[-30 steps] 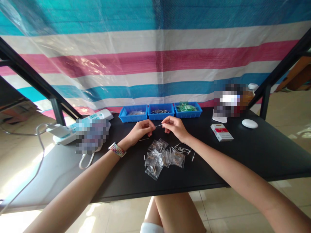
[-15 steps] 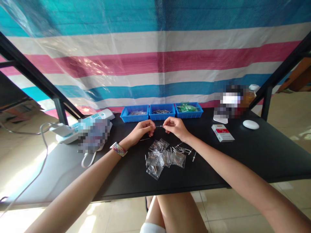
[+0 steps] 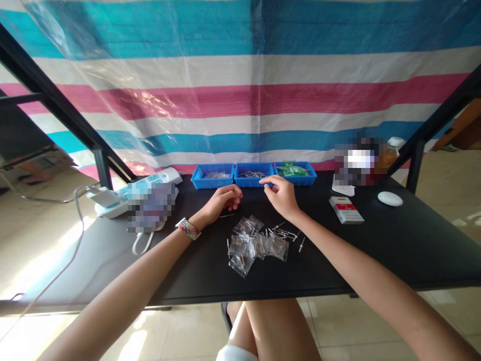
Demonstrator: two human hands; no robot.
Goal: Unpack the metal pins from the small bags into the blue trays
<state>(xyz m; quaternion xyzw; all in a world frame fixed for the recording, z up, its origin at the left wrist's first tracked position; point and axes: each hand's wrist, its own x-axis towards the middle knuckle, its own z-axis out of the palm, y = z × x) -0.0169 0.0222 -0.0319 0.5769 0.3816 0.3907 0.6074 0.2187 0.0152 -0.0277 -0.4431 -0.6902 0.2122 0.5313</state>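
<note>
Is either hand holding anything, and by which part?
Cannot tell: left hand curled, right hand pinched by the middle blue tray; anything held is too small.

The left hand (image 3: 224,198) rested on the black table (image 3: 394,240) with its fingers curled in. The right hand (image 3: 281,194) reached to the front edge of the middle blue tray (image 3: 246,183), and small clear bags (image 3: 250,245) and loose metal pins (image 3: 286,232) lay on the table just before both hands.

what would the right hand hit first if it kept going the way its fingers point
Most likely the front wall of the middle blue tray. The right hand has its fingertips aimed there with nothing between, though depth is hard to judge.
</note>
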